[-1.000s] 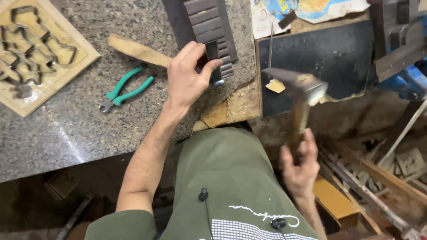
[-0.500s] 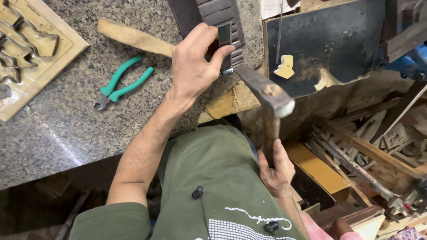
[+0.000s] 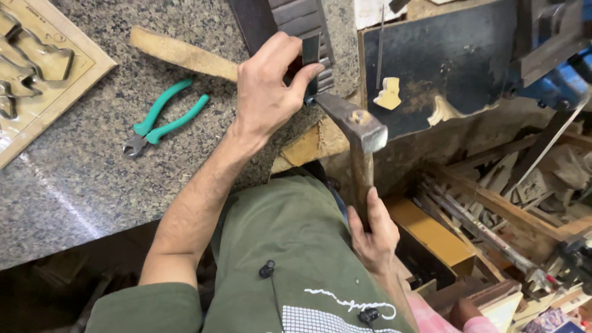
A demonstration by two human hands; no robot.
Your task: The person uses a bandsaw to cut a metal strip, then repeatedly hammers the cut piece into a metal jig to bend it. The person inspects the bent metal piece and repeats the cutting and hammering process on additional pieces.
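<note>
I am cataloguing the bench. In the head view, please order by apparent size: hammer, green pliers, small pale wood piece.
1. Hammer, though it is nearer the camera.
2. Green pliers.
3. Small pale wood piece.

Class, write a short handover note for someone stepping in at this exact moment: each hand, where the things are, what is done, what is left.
Left hand: pinches a small dark metal strip upright against the dark ridged block on the granite bench.
Right hand: grips the wooden handle of the hammer, whose narrow end is at the foot of the strip.
Nearby: green-handled pliers and a loose wooden handle lie on the bench; a board with bent metal outlines sits at the far left.
Done: strip positioned, hammer brought to it.
Left: cannot tell how much hammering the strip needs; it looks straight.
</note>
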